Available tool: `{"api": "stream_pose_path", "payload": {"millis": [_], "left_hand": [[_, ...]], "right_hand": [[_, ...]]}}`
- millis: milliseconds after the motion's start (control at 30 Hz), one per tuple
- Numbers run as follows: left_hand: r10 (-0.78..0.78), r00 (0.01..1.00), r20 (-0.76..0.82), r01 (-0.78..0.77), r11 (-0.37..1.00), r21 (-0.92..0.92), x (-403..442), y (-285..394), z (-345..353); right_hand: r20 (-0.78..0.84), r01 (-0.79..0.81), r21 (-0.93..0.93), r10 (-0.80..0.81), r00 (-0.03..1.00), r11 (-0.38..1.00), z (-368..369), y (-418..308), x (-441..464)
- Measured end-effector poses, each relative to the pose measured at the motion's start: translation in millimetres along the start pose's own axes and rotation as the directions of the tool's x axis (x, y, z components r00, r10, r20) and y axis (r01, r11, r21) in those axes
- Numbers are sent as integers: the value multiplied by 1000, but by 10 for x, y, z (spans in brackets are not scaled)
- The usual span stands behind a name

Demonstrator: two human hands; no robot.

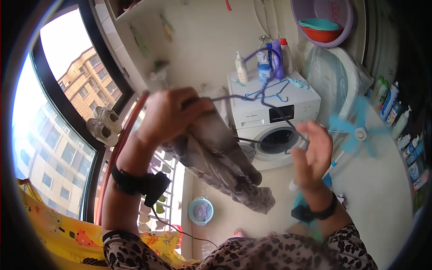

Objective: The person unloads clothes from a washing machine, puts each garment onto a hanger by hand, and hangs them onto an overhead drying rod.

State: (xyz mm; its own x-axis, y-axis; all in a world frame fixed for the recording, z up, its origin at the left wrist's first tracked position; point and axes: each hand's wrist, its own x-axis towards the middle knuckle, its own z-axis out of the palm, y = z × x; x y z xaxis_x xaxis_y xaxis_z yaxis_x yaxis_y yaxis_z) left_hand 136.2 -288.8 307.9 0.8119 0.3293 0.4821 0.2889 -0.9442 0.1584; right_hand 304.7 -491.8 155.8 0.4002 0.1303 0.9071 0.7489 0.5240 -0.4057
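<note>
The left hand (176, 108) was closed on a grey-brown patterned cloth garment (216, 150) at one end of a thin dark-purple hanger (281, 114). The right hand (316, 155), half open, was at its bare far end, contact unclear. Work looked partway: that end remained uncovered.

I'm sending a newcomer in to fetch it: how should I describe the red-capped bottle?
Find the white washing machine. On its top, toward the back, the red-capped bottle stands right of the purple bottle in this view. Its red cap sets it apart from that bottle and the white pump bottle.
</note>
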Motion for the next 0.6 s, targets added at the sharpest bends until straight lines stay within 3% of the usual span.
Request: {"api": "stream_pose_path", "payload": {"millis": [33,100,233,333,367,400,500,600], "left_hand": [[-24,999,-23,21,991,-131,5,-8,-63],[-54,997,-48,44,982,-182,25,-16,-141],[-32,994,-102,11,978,-208,-2,98,-241],[44,991,-128,-70,977,-202,-30,-19,-288],[31,993,-114,-50,984,-171,-56,-74,-302],[15,994,-104,-30,990,-139,-110,-148,-307],[39,999,-18,-40,999,-30,-340,-486,-270],[219,976,21,-220,963,156,-515,-596,-113]], "right_hand": [[155,-28,-7,28,987,1000,-29,-49,-197],[394,-159,-13,152,907,987,40,-62,-525],[570,-419,-47,368,735,907,340,242,-959],[749,-370,-196,382,541,908,371,462,-1110],[729,-296,-202,345,591,934,281,479,-1102],[586,-113,-131,169,792,985,244,452,-1037],[665,36,-269,158,730,962,-299,649,-891],[740,116,-344,193,644,932,-530,552,-551]]}}
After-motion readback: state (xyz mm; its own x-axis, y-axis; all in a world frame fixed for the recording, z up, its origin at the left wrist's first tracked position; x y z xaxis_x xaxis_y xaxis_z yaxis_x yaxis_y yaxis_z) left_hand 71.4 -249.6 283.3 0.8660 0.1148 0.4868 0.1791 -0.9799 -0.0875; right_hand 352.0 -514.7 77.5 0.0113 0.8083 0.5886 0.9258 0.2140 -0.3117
